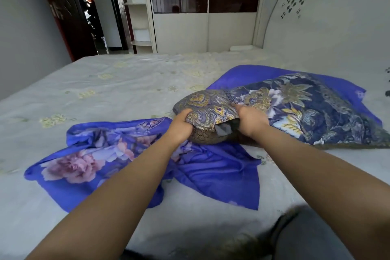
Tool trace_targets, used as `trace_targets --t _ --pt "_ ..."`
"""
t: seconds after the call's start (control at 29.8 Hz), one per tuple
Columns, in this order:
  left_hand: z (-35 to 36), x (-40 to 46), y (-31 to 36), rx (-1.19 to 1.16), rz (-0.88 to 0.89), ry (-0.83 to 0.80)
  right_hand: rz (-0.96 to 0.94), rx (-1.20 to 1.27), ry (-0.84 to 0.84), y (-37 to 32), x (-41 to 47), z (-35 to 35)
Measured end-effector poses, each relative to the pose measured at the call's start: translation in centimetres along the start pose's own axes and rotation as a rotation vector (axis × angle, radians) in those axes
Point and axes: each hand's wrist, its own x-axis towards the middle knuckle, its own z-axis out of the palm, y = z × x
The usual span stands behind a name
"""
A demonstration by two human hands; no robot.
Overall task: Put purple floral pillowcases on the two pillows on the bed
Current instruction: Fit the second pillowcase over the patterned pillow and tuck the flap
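A pillow with a grey and gold paisley cover sticks out of a dark blue floral case on the bed. My left hand grips the paisley pillow's near end. My right hand holds the edge of the dark floral case where the pillow comes out. A purple floral pillowcase lies crumpled on the sheet below my left arm. Another purple cloth lies under the dark floral case, only its edges showing.
The bed has a pale grey sheet with faint flowers. A white headboard stands at the right. A white wardrobe and shelves line the far wall, and a doorway opens at the left. My knee is at the bottom right.
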Motion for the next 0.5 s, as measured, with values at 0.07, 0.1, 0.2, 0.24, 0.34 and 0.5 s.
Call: trace_targets --t 0.07,0.1,0.2,0.24,0.34,0.5 --pt "-0.4 0.0 0.1 0.084 0.043 0.022 -0.027 -0.075 0.073 -0.7 -0.5 -1.2" --pt "-0.7 -0.1 0.3 0.09 0.046 0.038 -0.056 -0.117 0.119 -1.1 -0.8 -1.8" --pt "-2.3 0.2 1.3 0.042 0.105 0.093 -0.111 -0.188 0.176 -2.8 -1.3 -4.4" --pt "-3.0 0.6 1.3 0.012 0.151 0.078 -0.108 -0.209 0.156 -3.3 -1.4 -5.2" --pt "-5.2 0.8 0.5 0.087 0.148 -0.04 -0.148 -0.246 -0.005 -5.1 -2.4 -6.9" --pt "-5.6 -1.2 -2.4 0.394 0.148 0.07 -0.261 -0.214 -0.305 -6.3 -1.8 -5.7"
